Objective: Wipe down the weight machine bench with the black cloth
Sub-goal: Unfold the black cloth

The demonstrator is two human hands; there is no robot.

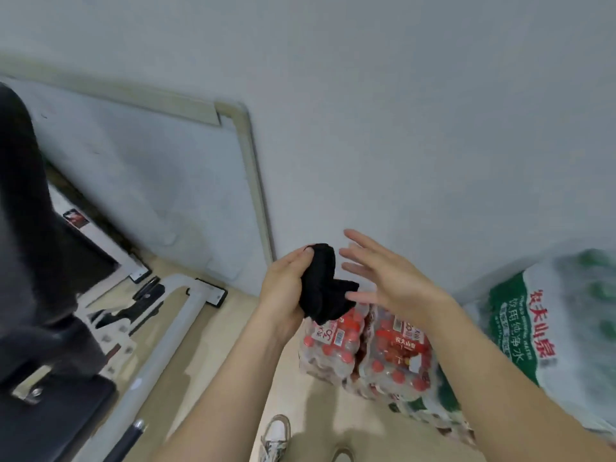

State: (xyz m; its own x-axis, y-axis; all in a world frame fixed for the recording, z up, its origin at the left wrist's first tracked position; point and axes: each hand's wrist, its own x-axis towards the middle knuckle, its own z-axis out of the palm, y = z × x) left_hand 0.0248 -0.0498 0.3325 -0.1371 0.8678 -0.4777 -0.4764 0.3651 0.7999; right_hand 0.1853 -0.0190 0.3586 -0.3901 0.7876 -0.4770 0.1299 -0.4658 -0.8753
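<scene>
Nearest me, below and left of the black cloth [323, 288], lay the dark pad of the weight machine bench [50, 415], not yet wiped; my left hand [283, 288] gripped the cloth, bunched in its fist; my right hand [390, 278] hovered just right of it, fingers spread, holding nothing; the cloth looked light, soft and floppy, so I judged a flat wad under the palm best; beyond it sat packs of bottled water [396, 358].

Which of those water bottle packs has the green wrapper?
The large pack at far right; the two smaller packs beside it have red labels and caps.
</scene>
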